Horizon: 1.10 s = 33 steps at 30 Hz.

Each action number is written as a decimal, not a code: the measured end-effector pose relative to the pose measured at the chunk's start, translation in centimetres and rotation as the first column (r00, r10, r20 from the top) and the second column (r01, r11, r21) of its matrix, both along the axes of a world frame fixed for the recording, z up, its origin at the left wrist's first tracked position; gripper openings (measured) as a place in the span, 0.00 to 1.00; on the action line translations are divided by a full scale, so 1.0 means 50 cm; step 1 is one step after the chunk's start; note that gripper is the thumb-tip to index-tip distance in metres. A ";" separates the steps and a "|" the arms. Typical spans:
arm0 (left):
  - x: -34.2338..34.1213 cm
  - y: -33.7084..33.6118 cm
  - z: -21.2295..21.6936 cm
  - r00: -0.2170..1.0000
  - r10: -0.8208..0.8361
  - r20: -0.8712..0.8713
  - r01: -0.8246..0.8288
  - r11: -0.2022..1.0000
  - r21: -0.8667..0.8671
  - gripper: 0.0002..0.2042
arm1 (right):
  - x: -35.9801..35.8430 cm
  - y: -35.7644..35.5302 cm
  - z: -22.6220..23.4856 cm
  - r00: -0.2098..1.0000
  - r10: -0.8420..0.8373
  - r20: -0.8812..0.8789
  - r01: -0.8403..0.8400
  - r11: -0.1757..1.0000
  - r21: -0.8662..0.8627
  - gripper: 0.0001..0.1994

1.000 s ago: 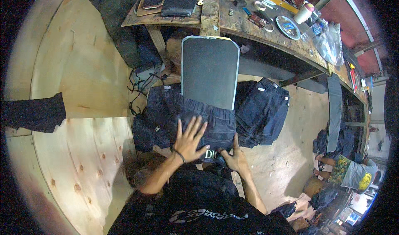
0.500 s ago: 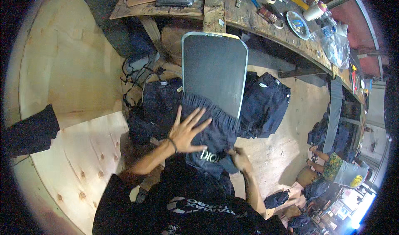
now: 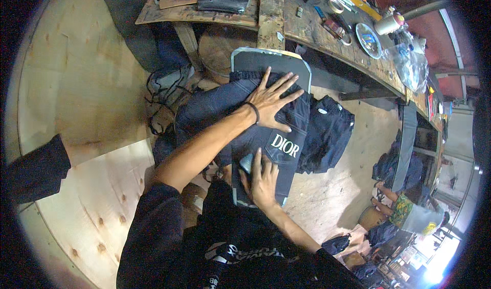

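A pair of dark navy denim shorts point(image 3: 245, 140) is pulled over a dark flat board point(image 3: 271, 60) with rounded corners and a pale rim. White lettering sits by the shorts' back pocket. My left hand point(image 3: 271, 102) lies spread on the cloth below the gathered waistband, a dark band on its wrist. Nearer to me, my right hand point(image 3: 264, 181) rests on the lower part of the shorts with its fingers stretched out. A small pale grey-blue patch point(image 3: 246, 163) shows beside its index finger and thumb; what it is I cannot make out.
More dark shorts point(image 3: 327, 130) hang to the right of the board. Behind stands a stained wooden workbench point(image 3: 302, 25) with tape rolls, a round dish point(image 3: 368, 39), a thread cone point(image 3: 389, 24) and plastic bags. A person point(image 3: 409, 212) sits at the far right. Plywood sheets point(image 3: 92, 197) lie at left.
The shorts have come further up over the board, covering most of it. My left hand moved away from me with the waistband; my right hand left the side edge and now lies on the cloth.
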State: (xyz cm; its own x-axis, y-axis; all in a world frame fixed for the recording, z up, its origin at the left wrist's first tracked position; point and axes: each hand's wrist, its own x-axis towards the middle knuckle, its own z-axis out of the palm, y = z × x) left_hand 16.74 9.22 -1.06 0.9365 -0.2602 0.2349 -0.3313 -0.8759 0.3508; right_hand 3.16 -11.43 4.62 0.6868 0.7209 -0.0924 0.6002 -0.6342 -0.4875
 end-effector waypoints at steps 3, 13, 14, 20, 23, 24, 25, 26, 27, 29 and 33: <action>0.024 0.001 -0.005 0.991 0.034 -0.130 -0.034 0.999 0.003 0.65 | 0.053 0.023 -0.006 0.997 -0.071 0.034 0.066 0.988 0.139 0.44; 0.032 -0.006 -0.009 0.979 0.092 -0.180 -0.091 0.996 0.017 0.66 | 0.036 0.017 0.017 0.981 0.134 -0.137 -0.131 0.991 0.029 0.34; 0.032 -0.008 -0.009 0.983 0.100 -0.151 -0.103 0.995 -0.008 0.66 | 0.032 0.010 0.013 0.985 0.087 -0.149 -0.084 0.996 0.025 0.34; 0.033 -0.012 -0.013 0.979 0.118 -0.164 -0.116 0.993 0.020 0.65 | 0.015 -0.037 0.007 0.936 0.283 -0.210 -0.303 0.951 -0.065 0.41; 0.033 -0.012 -0.009 0.976 0.126 -0.179 -0.122 0.992 0.036 0.65 | 0.030 -0.045 0.020 0.954 0.170 -0.245 -0.167 0.985 0.036 0.38; 0.033 -0.012 -0.008 0.978 0.131 -0.160 -0.127 0.991 0.035 0.64 | 0.038 -0.045 0.025 0.994 0.004 -0.107 -0.002 1.000 0.022 0.36; 0.032 -0.013 -0.007 0.977 0.154 -0.146 -0.145 0.987 0.067 0.64 | 0.044 -0.050 0.023 0.999 0.002 -0.044 0.000 0.999 0.033 0.34; 0.032 -0.014 -0.006 0.974 0.132 -0.181 -0.127 0.991 0.039 0.64 | 0.037 -0.059 0.026 0.988 0.129 -0.086 -0.131 0.991 -0.019 0.35; 0.031 -0.015 -0.005 0.977 0.164 -0.136 -0.154 0.984 0.085 0.64 | 0.042 -0.068 0.024 0.951 0.239 -0.194 -0.244 0.970 0.001 0.35; 0.031 -0.015 -0.007 0.977 0.146 -0.156 -0.135 0.988 0.080 0.64 | 0.054 -0.084 0.019 0.846 0.398 -0.355 -0.406 0.912 0.056 0.35; 0.031 -0.017 -0.009 0.976 0.152 -0.157 -0.141 0.987 0.078 0.64 | 0.062 -0.119 0.001 0.985 0.143 -0.099 -0.139 0.989 0.046 0.39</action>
